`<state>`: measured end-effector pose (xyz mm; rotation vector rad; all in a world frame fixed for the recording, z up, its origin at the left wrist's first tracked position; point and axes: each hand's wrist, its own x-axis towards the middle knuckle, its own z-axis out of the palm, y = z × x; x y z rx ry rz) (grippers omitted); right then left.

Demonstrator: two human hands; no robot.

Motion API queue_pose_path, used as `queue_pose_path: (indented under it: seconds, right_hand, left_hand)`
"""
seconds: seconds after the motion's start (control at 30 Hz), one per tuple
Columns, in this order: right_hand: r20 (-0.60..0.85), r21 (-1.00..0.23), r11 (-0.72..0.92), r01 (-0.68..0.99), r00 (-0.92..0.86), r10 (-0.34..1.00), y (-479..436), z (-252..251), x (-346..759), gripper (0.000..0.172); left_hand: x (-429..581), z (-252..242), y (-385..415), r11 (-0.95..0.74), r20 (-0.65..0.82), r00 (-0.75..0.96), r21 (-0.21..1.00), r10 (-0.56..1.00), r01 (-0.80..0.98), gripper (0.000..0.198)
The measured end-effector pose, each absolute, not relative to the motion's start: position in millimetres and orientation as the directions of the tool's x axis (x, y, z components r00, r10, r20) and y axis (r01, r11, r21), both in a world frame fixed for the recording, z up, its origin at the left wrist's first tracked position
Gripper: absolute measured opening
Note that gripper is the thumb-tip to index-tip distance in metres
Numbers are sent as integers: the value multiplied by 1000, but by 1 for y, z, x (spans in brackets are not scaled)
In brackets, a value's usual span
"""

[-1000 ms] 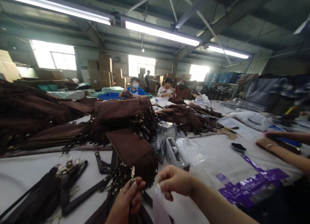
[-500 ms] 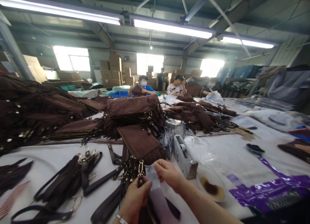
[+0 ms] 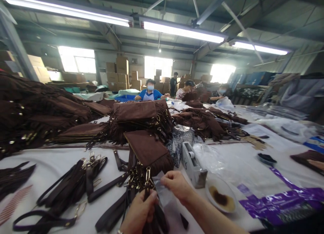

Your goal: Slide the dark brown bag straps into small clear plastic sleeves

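Observation:
My left hand [image 3: 141,208] is closed, thumb and fingers pinching a dark brown strap [image 3: 146,190] just below its gold clasp [image 3: 148,175]. Between thumb and fingertips, my right hand [image 3: 178,187] grips the upper edge of a thin translucent strip [image 3: 169,198], which hangs down beside the strap. More brown straps with gold hardware [image 3: 133,185] lie under and left of my left hand. Just beyond the hands rests a brown fringed bag [image 3: 146,148].
A grey tape dispenser [image 3: 193,168] and a white dish [image 3: 232,207] with a brown stain stand to the right, near a purple plastic wrapper [image 3: 283,202]. Looped straps [image 3: 63,193] lie left. Stacked brown bags [image 3: 134,110] stand behind; several people sit across the table.
The strip now hangs lower and looser beside the strap, with my right hand slightly farther right. My left hand keeps its hold. Across the table, a person in blue has spread their hands apart.

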<state>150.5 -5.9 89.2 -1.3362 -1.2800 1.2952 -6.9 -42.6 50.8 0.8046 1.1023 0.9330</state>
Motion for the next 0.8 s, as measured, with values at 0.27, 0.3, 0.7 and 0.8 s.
queue_pose_path:
  seconds: [0.27,0.3,0.7,0.8]
  right_hand:
    - [-121,-992,-119,33,-93,988,-30,72,150,22]
    - [-95,-994,-90,57,-84,992,-32,71,153,23]
    - [-145,-984,-132,118,-110,983,-67,61,175,32]
    - [-154,-985,-144,94,-101,983,-69,61,170,32]
  left_hand:
    - [-3,67,-50,380,-346,188,904,919,-197,42]
    - [-4,70,-53,388,-355,191,905,915,-175,41]
    - [-38,126,-49,237,-199,335,969,921,-76,28]
    - [-27,133,-40,124,-111,154,989,982,-78,28]
